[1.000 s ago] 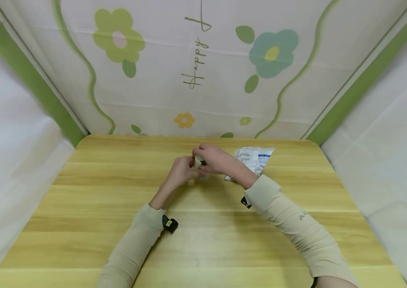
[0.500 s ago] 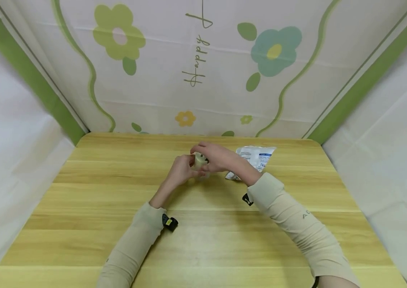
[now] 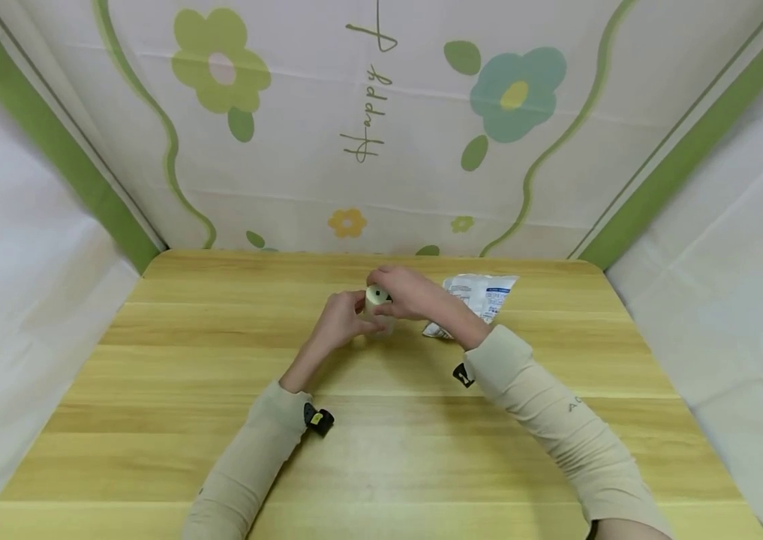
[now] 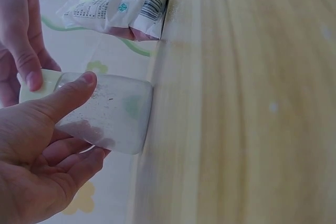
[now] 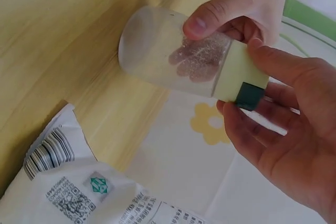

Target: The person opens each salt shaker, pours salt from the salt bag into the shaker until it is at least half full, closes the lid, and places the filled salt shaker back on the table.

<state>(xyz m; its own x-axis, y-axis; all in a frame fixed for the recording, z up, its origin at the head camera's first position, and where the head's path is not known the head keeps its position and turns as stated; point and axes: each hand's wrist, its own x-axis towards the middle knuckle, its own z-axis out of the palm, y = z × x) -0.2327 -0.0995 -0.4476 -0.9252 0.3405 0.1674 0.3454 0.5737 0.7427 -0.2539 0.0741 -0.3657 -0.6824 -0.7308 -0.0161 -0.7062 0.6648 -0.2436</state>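
A clear jar (image 4: 123, 111) with white specks on its wall stands upright on the table, and a pale yellow-green cap (image 5: 231, 74) with a dark green tab (image 5: 250, 96) covers its top. My left hand (image 3: 339, 322) grips the jar body, thumb on one side and fingers on the other. Around the cap, my right hand (image 3: 408, 291) curls its thumb and fingers. The cap's top with a dark spot shows in the head view. In the right wrist view, the left fingers are visible through the clear wall.
A white printed bag (image 3: 479, 295) lies on the wooden table (image 3: 367, 450) just right of the jar, beneath and behind my right forearm. A flowered white curtain (image 3: 286, 97) rises at the table's far edge, with white cloth at both sides.
My right hand has shifted slightly around the cap, and more of the cap's top shows now. The left hand keeps its grip on the jar in the same place.
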